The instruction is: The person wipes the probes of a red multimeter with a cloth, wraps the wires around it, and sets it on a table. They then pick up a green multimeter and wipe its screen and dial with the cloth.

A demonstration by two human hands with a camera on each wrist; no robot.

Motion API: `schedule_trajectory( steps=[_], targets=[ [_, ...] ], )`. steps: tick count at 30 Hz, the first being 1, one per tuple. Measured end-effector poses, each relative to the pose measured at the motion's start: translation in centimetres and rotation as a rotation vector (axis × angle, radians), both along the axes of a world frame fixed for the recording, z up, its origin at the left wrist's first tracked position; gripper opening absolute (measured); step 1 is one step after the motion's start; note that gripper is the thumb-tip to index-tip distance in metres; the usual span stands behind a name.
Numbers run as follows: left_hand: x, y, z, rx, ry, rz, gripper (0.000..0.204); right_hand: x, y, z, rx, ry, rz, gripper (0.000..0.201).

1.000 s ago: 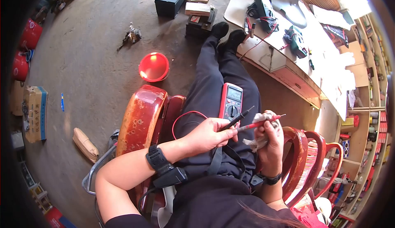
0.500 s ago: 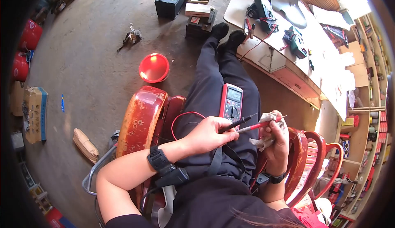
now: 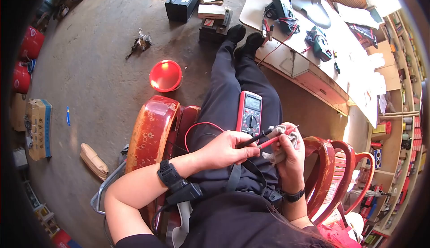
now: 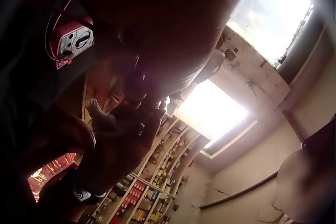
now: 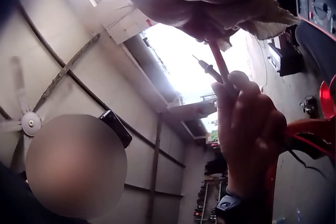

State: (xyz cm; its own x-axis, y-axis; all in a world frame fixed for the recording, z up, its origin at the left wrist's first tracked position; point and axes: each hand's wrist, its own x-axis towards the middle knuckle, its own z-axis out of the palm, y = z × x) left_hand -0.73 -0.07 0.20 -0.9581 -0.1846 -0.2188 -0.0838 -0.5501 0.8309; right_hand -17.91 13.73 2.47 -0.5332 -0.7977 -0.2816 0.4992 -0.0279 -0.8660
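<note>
My left hand (image 3: 230,149) grips two multimeter test probes together, a black probe (image 3: 253,139) and a red probe (image 3: 269,142). A crumpled whitish cloth (image 3: 278,157) is pinched in my right hand (image 3: 292,160), wrapped about the red probe's front part; the metal tip pokes out beyond it. In the right wrist view the black probe (image 5: 211,70) points out apart from the cloth (image 5: 270,22). A red and grey multimeter (image 3: 249,111) lies face up on the thighs, beyond the hands. Its red lead (image 3: 187,136) loops out beside the left hand.
Wooden chair arms (image 3: 152,131) flank the body. A red bucket (image 3: 165,76) and black batteries (image 3: 182,2) stand on the floor. To the right, a white table (image 3: 295,46) bears more meters (image 3: 283,8). Shelves (image 3: 398,149) line the far right.
The right hand and cloth have moved back down the red probe toward the left hand. The left hand still grips both probes, and the head view has shifted slightly.
</note>
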Motion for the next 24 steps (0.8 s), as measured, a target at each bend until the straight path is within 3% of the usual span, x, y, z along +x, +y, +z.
schedule_trajectory(
  steps=[10,18,24],
  targets=[
    [0.2,0.0,-0.5,0.071,-0.034,-0.092,0.026,0.1,0.1,0.3,-0.039,0.018,-0.122,0.025],
    [0.4,0.2,0.6,-0.037,-0.112,0.084,0.015,0.3,0.1,0.0,-0.011,0.027,-0.058,0.022],
    [0.3,0.0,0.0,-0.087,-0.102,0.059,0.018,0.6,0.3,-0.4,-0.008,0.048,-0.032,0.023]
  ],
)
